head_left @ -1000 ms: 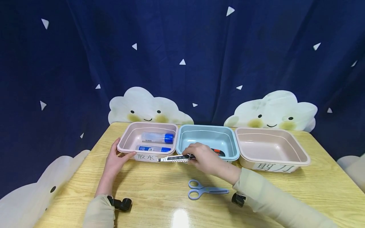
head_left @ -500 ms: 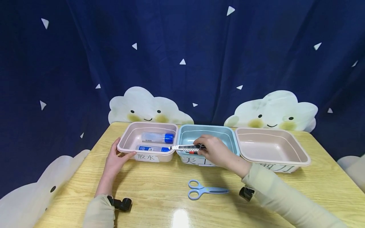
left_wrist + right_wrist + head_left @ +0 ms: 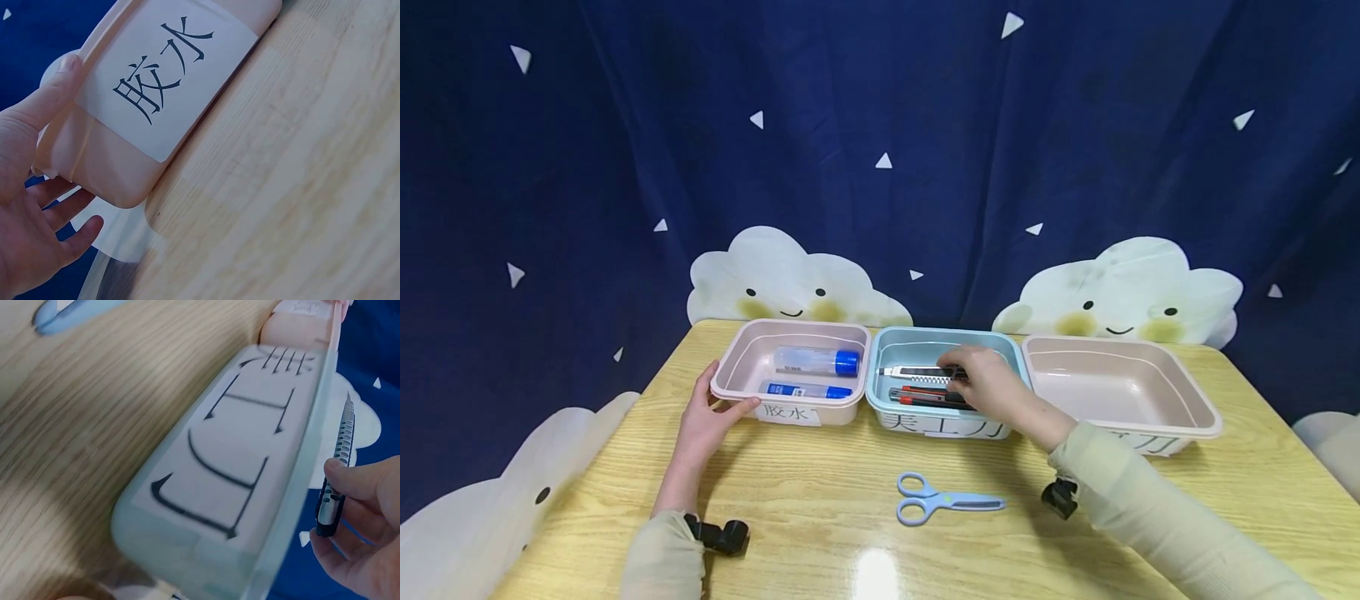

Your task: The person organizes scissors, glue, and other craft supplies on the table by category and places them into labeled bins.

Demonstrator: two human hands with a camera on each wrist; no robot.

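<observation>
My right hand [image 3: 988,382] pinches a utility knife [image 3: 916,373] with a slotted metal body over the blue bin [image 3: 951,333]. In the right wrist view the knife [image 3: 338,465] points up from thumb and fingers, beyond the bin's rim. Below it, red-and-black utility knives [image 3: 928,397] lie in the blue bin, partly hidden by the hand. My left hand [image 3: 703,421] holds the front left corner of the left pink bin [image 3: 842,412], thumb on the front rim. In the left wrist view that thumb [image 3: 59,84] lies beside the bin's paper label [image 3: 165,75].
Two blue-capped glue bottles [image 3: 816,362] lie in the left pink bin. At the right stands another pinkish bin [image 3: 1105,392]. Blue scissors [image 3: 947,500] lie on the wooden table [image 3: 805,517] before the bins. A dark blue curtain [image 3: 820,183] hangs behind.
My right hand has moved right and away from me, bringing the utility knife from in front of the bins to over the blue bin. My left hand has stayed at its corner.
</observation>
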